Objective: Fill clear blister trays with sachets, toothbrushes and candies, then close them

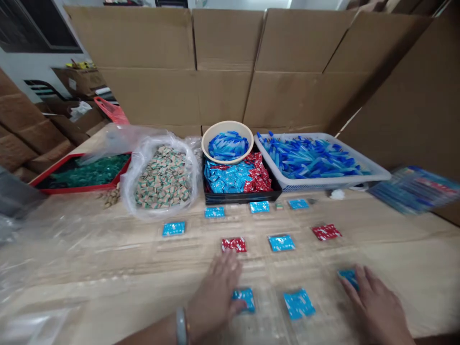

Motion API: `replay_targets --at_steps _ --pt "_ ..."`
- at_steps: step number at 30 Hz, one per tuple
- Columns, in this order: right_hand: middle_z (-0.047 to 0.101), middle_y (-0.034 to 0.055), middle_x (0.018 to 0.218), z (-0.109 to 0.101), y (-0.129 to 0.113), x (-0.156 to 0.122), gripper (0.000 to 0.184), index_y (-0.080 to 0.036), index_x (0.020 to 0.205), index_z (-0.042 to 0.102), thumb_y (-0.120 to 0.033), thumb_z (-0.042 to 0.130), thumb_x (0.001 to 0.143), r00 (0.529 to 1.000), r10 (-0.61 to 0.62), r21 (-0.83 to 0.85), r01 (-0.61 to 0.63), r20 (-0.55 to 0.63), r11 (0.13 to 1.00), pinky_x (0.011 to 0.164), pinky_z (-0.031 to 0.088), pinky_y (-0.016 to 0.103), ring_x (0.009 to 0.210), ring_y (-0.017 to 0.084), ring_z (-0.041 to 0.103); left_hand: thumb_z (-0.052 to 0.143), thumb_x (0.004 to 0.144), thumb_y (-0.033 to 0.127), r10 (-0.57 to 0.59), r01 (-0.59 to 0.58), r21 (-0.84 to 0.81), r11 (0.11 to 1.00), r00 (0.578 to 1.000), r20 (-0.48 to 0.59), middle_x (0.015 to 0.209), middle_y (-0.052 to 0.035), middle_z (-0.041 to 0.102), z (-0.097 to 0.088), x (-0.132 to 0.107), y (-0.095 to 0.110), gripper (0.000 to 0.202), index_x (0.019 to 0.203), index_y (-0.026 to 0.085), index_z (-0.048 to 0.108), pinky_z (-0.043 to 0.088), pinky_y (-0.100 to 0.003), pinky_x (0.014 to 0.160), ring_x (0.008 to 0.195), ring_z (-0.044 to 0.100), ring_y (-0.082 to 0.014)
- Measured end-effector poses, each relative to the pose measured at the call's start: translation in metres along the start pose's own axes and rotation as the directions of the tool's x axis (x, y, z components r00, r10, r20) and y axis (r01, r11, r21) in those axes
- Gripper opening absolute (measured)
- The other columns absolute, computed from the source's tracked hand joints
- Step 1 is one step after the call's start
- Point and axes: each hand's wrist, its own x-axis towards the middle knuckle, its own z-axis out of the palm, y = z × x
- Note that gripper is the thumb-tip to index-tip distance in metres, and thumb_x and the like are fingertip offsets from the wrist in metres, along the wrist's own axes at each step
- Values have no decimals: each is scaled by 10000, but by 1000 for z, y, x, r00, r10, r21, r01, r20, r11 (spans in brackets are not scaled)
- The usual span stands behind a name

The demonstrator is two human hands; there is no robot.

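My left hand (217,290), a pale bangle on its wrist, is low over the table with fingers stretched out. Its fingertips reach toward a red sachet (234,245), and its thumb lies at the edge of a blue sachet (247,300). At the lower right, another blue sachet (348,277) shows between the thumb and forefinger of my right hand (377,306). A blue sachet (299,304) lies between the hands. Several more blue sachets (281,243) and a second red sachet (327,232) are spread beyond, seemingly on clear plastic bags.
Along the back stand a red tray (39,181) of green pieces, a plastic bag (126,191) of small beige packets, a black tray (244,197) of sachets, a cream bowl (206,139) and a white basket (373,173) of blue pieces. Cardboard (151,91) walls the rear.
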Motion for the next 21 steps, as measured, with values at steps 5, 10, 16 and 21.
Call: replay_targets --at_steps 5,10,16,21 --pt "508 150 1168 -20 -85 24 473 -135 1172 467 -405 349 802 911 -409 148 412 -54 899 885 374 431 1076 274 464 333 821 496 -250 258 53 965 961 -119 1385 -158 205 -19 31 -51 635 1314 105 253 170 -458 1034 1286 117 -271" --pt "509 72 1211 -28 -180 38 570 -219 1276 373 -441 467 760 550 -834 296 803 -33 518 863 394 367 1076 247 475 348 791 551 -174 168 -65 984 978 -111 1399 -119 187 -11 46 -46 665 1317 153 261 173 -397 1051 1290 117 -250" --pt "601 51 1088 -34 -204 65 500 -213 1231 429 -388 488 766 397 -909 297 889 -125 348 755 444 288 952 207 549 406 805 462 -138 109 -198 974 980 -143 1391 -87 235 -26 37 -53 570 1298 195 299 233 -391 1033 1277 183 -238" --pt "612 61 696 -50 -195 134 230 -186 754 585 -264 384 833 775 -625 366 611 -96 701 639 437 278 695 174 563 374 851 263 -124 11 -299 954 925 -360 1095 -60 546 -89 76 -85 275 1064 200 536 404 -288 885 1012 496 -153"
